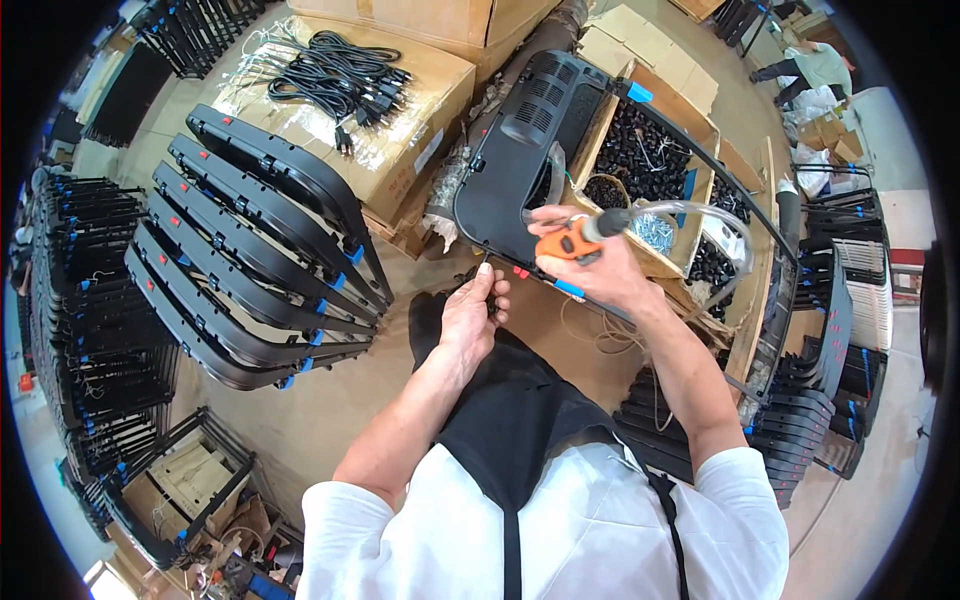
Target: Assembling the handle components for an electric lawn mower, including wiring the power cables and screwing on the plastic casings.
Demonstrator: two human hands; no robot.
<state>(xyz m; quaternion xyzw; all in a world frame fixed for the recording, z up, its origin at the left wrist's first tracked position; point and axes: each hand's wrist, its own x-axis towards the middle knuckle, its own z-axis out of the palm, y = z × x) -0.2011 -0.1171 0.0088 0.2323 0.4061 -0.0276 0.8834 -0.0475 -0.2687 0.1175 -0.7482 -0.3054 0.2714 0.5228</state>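
Observation:
My right hand (pixel 615 270) is wrapped round an orange and black air screwdriver (pixel 568 242), which has a clear hose looping off to the right. The tool is held over the near edge of a black plastic housing (pixel 490 190) with a vented hump, red tabs and a blue strip along its side. Just short of that edge, my left hand (pixel 472 312) is closed with the thumb on top. Something small and dark shows at its fingers, too hidden to name. The tool's tip cannot be made out against the housing.
Right of the housing, a wooden bin (pixel 645 85) holds black plastic parts and silvery screws (pixel 652 232). A cardboard box (pixel 440 90) carries black power cords (pixel 345 80). Several black frames (pixel 250 250) lean at left; others are stacked at right. A person (pixel 815 68) is far off.

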